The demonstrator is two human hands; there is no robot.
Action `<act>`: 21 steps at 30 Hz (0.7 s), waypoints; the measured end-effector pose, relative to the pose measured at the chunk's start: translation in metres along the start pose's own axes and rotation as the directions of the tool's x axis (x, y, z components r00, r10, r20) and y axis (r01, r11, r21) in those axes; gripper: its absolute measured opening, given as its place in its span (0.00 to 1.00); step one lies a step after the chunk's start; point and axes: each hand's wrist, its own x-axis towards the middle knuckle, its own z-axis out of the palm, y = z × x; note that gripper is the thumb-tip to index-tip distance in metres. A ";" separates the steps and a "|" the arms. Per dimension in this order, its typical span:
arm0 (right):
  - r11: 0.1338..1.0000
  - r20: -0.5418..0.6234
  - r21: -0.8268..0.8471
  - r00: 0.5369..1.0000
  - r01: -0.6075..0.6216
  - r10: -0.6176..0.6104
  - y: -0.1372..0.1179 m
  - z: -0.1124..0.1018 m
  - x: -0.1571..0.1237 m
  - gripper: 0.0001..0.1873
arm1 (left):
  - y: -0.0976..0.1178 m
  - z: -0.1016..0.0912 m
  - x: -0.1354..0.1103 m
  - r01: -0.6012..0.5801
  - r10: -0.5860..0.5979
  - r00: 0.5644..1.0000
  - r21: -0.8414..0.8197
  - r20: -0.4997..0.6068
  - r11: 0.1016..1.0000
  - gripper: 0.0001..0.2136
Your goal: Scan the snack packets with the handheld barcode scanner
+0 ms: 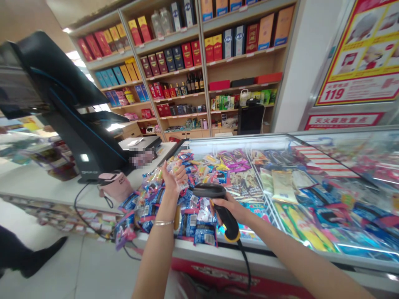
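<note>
My right hand (233, 207) is wrapped round the handle of a black barcode scanner (210, 191) with yellow trim, its head pointing left over the packets. A cable hangs from the handle's lower end. My left hand (174, 176), with a bracelet on its wrist, has its fingers curled and thumb raised. Part of a small clear plastic packet (183, 185) shows by its fingers; the rest is hidden. Under and around both hands lies a heap of blue and pink snack packets (205, 234), several with barcodes facing up.
A glass-topped freezer (296, 182) with packaged goods extends right. At left stand a checkout terminal (77, 124), a pink cup-shaped container (116, 187) and a cable on the counter. Shelves of boxes (174, 58) line the back. Another person's shoe (43, 257) is at lower left.
</note>
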 end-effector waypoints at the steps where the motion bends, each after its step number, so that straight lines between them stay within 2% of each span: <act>1: 1.000 0.003 0.004 1.000 0.000 0.000 0.000 0.000 0.000 0.16 | 0.000 0.000 0.000 -0.002 0.002 1.000 -0.006 0.011 1.000 0.21; 7: 1.000 0.003 0.029 1.000 -0.004 0.004 0.001 0.000 0.000 0.16 | -0.001 0.001 0.001 -0.003 0.004 0.999 -0.017 0.049 1.000 0.20; 14: 0.999 -0.013 0.043 1.000 -0.012 0.012 0.001 0.000 0.000 0.16 | -0.001 0.000 0.001 -0.020 0.021 0.999 0.054 -0.027 0.998 0.20; 21: 0.999 -0.035 0.043 0.999 -0.021 0.023 0.002 0.000 -0.001 0.16 | 0.000 -0.003 0.002 -0.004 0.002 0.999 0.030 0.045 1.000 0.19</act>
